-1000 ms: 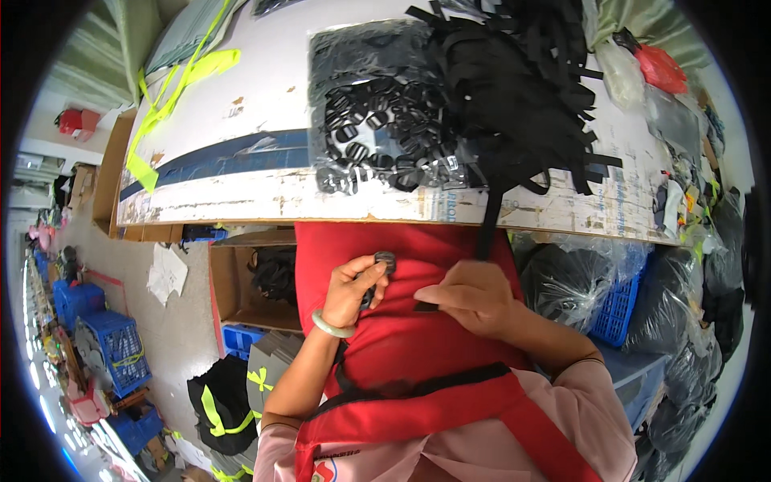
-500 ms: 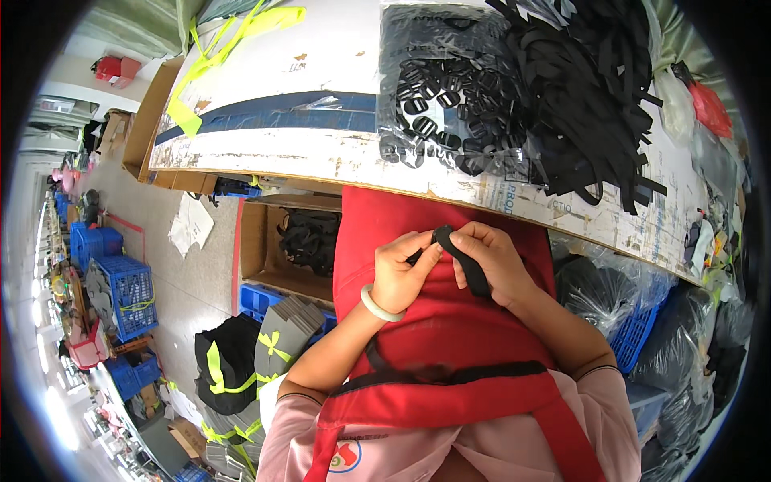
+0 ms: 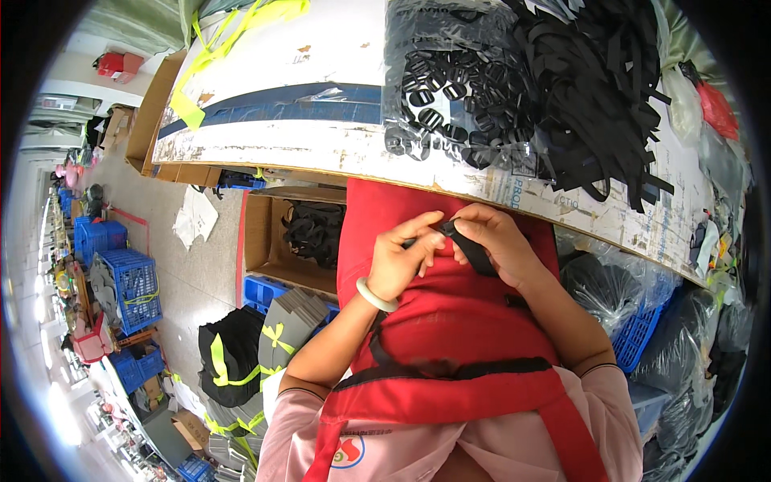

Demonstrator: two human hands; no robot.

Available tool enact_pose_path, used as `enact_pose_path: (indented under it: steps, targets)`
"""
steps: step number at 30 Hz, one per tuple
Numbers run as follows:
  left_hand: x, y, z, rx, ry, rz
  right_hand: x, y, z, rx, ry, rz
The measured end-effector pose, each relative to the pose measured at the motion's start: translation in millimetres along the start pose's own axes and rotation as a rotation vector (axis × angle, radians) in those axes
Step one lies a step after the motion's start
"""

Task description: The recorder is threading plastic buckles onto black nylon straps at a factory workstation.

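Over my lap, in front of the red apron (image 3: 458,321), both hands are raised close together. My right hand (image 3: 506,245) pinches a black webbing strap (image 3: 476,253) between thumb and fingers, its free end slanting down beneath the palm. My left hand (image 3: 397,261) is closed with fingertips almost meeting the strap's upper end. A small black piece (image 3: 409,243) shows between its fingers, mostly hidden, so its kind cannot be told. Beyond my hands on the table (image 3: 281,149) lie a clear bag of black plastic strap buckles (image 3: 434,120) and a heap of black straps (image 3: 598,112).
Left below the table stands a cardboard box (image 3: 257,233) with black straps inside. Closer are grey pieces (image 3: 289,321) and a black bundle (image 3: 229,353) tied with yellow-green ribbon. Blue crates (image 3: 132,285) line the far left; plastic-wrapped bags (image 3: 671,345) crowd the right. A yellow-green strip (image 3: 213,60) crosses the table.
The left hand's fingers have loosened and moved slightly away from the strap's looped end. The right hand still holds the strap, which now slants more and shows less length.
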State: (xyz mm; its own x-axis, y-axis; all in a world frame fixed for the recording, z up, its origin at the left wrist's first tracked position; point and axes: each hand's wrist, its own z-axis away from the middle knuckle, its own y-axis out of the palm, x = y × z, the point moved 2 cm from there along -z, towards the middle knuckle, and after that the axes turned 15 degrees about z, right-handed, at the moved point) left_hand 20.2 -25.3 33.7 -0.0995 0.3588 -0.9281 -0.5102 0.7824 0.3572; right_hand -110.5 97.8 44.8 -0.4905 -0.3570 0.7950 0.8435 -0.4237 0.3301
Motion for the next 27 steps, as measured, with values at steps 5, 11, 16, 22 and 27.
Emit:
enact_pose_path:
  steps: [5, 11, 16, 22, 27]
  targets:
    - [10, -1, -3, -0.162, -0.43, 0.523, -3, 0, -5, -0.246, -0.521, 0.676]
    - [5, 3, -8, -0.208, -0.198, 0.324, 23, 16, 23, -0.299, -0.556, 0.411]
    - [8, 5, -3, -0.226, -0.176, 0.263, 15, 9, 13, -0.25, -0.244, 0.467]
    - [13, 7, 1, -0.142, -0.003, 0.209, 14, 11, 8, -0.284, -0.119, 0.491]
    - [5, -3, 0, -0.094, -0.003, 0.207, -3, -1, -6, -0.248, -0.167, 0.183]
